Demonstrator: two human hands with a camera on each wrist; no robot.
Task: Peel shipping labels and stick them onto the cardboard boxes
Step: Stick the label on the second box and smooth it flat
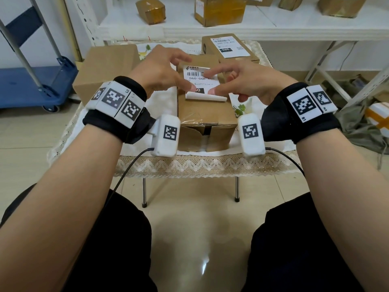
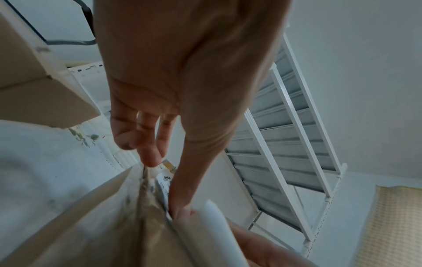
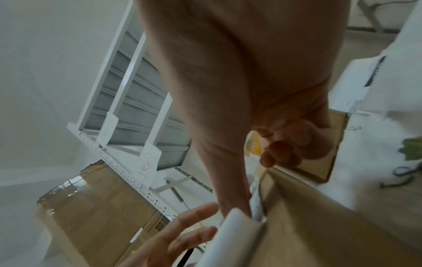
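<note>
White label [image 1: 199, 77] beneath thumbs [image 1: 192, 87], both hands [image 1: 160, 68] [image 1: 248, 81]

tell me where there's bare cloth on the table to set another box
Widest bare cloth is the near-left corner, between the plain box and the lace edge. A narrower patch lies right of the centre box. Crowded: the middle, where left hand and right hand work on the label, and the back by the labelled box.
</note>
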